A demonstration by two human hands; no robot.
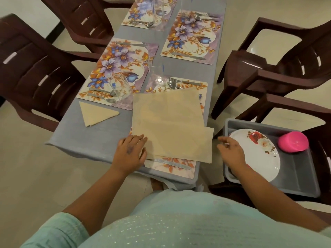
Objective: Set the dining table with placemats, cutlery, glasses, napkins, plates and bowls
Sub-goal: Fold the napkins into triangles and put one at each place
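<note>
A beige napkin [168, 120] lies spread flat over the nearest floral placemat [180, 167], with a second napkin layer [206, 145] sticking out under it to the right. My left hand [129, 153] rests on the left edge of the napkins, fingers fairly straight. My right hand [231, 151] hovers just right of the napkins, empty, fingers relaxed. A folded triangular napkin [95, 113] lies by the left placemat [116, 72]. A knife [172, 163] shows on the near placemat; a fork and spoon [177, 83] lie at its far edge beside a glass [158, 76].
A grey bin [300, 172] on the chair at right holds white floral plates [259, 154] and a pink bowl [292, 141]. Dark brown chairs [35, 68] flank the grey-clothed table [100, 138]. Farther placemats [191, 36] carry cutlery and glasses.
</note>
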